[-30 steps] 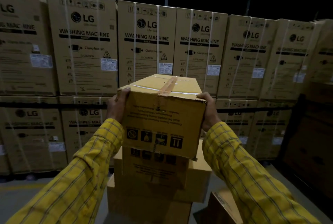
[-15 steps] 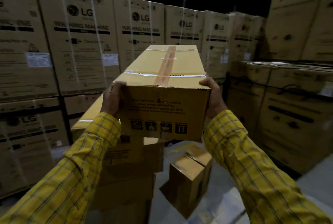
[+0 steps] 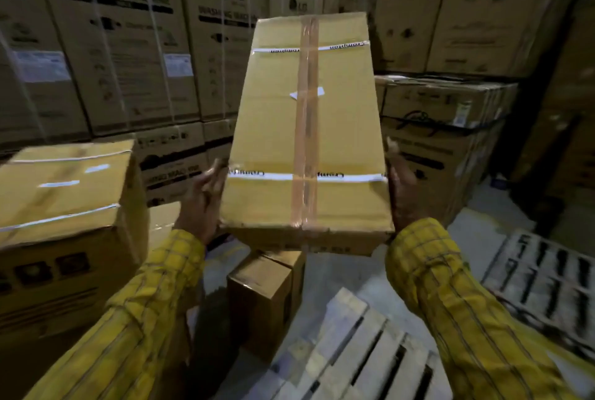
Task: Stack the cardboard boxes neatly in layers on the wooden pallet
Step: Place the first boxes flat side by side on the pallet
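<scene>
I hold a long yellow-brown cardboard box [image 3: 273, 129], sealed with brown tape and two white straps, at chest height with its top face toward me. My left hand [image 3: 201, 203] grips its near left side and my right hand [image 3: 404, 193] grips its near right side, thumb pointing up. The fingers under the box are hidden. A pale wooden pallet [image 3: 351, 354] lies on the floor below the box, at the lower middle; the part I see is bare.
A stack of similar boxes [image 3: 64, 200] stands close on my left. A smaller brown box [image 3: 262, 296] sits on the floor beside the pallet. A second slatted pallet [image 3: 547, 283] lies at right. Tall walls of large appliance cartons [image 3: 128, 45] surround the area.
My view has swung right and down, bringing the wooden pallet into sight. The box has tipped so its top face shows, and the stack has slid to my left.
</scene>
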`<state>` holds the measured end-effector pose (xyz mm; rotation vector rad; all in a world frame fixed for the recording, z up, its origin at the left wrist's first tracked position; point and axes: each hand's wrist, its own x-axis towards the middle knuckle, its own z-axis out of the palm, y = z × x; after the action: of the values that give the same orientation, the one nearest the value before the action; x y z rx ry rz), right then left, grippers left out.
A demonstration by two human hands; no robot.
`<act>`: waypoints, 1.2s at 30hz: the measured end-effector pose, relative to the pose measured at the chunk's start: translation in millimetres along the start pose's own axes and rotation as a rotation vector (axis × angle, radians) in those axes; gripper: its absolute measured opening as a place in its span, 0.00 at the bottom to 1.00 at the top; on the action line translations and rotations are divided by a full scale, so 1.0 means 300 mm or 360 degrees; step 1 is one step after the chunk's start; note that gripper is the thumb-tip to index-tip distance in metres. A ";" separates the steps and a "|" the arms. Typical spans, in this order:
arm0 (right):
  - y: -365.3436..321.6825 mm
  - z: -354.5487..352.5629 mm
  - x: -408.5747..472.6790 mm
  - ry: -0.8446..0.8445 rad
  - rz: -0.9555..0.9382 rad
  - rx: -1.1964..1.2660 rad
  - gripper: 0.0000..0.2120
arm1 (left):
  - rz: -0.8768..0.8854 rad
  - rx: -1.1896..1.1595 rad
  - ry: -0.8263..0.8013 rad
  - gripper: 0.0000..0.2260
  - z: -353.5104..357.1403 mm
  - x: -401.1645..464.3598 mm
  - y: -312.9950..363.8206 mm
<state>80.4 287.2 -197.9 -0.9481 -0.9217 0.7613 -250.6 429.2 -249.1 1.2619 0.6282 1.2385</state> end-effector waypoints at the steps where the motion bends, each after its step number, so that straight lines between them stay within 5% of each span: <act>1: 0.050 -0.016 0.042 0.0060 0.0097 -0.0171 0.41 | -0.0141 0.0087 -0.0064 0.27 0.047 0.044 -0.043; 4: 0.297 -0.117 0.154 0.0060 0.0270 -0.0458 0.45 | -0.0259 0.0265 -0.0145 0.21 0.171 0.129 -0.217; 12: 0.723 -0.399 0.021 0.0165 0.0438 -0.0701 0.43 | -0.0487 0.0651 -0.0313 0.31 0.140 0.166 -0.838; 19: 1.054 -0.616 -0.078 0.0340 0.0630 -0.0652 0.45 | -0.0574 0.0821 -0.0457 0.44 0.181 0.210 -1.171; 28: 1.598 -0.778 -0.052 0.0578 0.0868 -0.0459 0.51 | -0.0684 0.0957 -0.0720 0.45 0.112 0.429 -1.668; 36: 2.147 -0.915 -0.070 0.0791 0.0886 -0.0423 0.46 | -0.0797 0.0916 -0.0871 0.39 -0.005 0.517 -2.287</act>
<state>228.5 431.2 -867.3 -1.5789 -0.3183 0.8189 23.6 679.1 -846.6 1.6923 0.8508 0.2673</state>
